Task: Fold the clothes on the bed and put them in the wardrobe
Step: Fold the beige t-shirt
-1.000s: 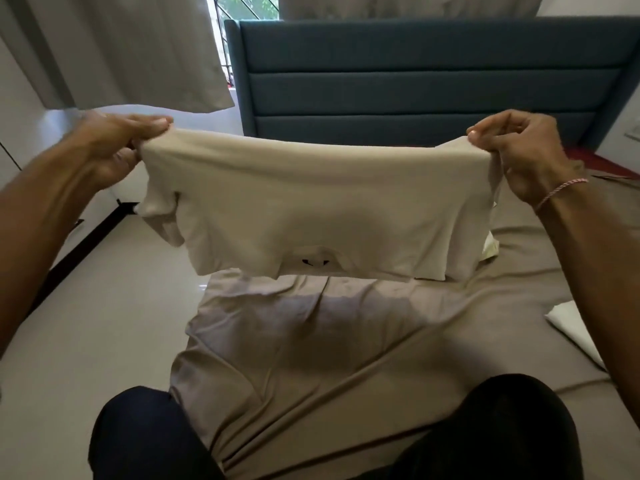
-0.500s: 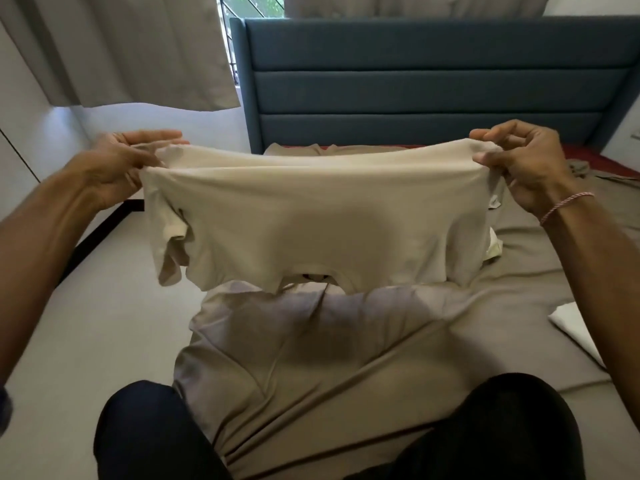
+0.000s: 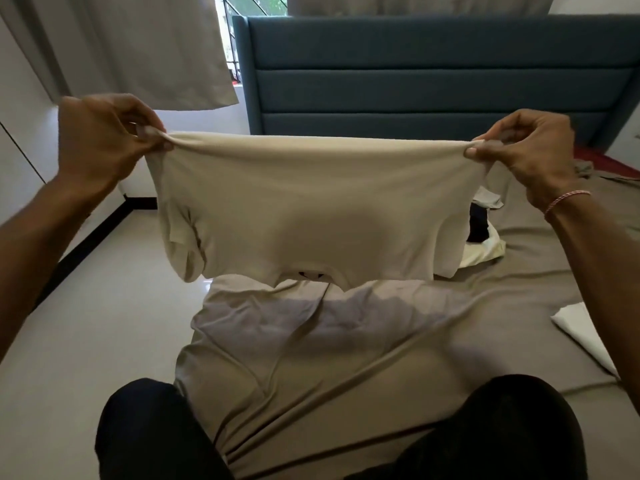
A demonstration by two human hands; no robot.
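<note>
Knees (image 3: pixel 149 427) at frame bottom, bed sheet (image 3: pixel 311 375) btwn them. Mid-frame, cream T-shirt (image 3: pixel 311 209) hangs collar-down over sheet; left hand (image 3: pixel 100 140) & right hand (image 3: pixel 530 150) each pinch a top corner. Floor (image 3: pixel 86 323) lies left of bed edge, headboard (image 3: pixel 433 81) at top.

Top edge: the beige shirt (image 3: pixel 311 216) is now drawn into one taut line; half a second ago two slack layers showed there.
Left hand (image 3: pixel 104 143): has turned its back to the camera, its grip now a pinch at the corner.
Behind: a dark garment (image 3: pixel 479 226) now shows past the shirt's right side.
</note>
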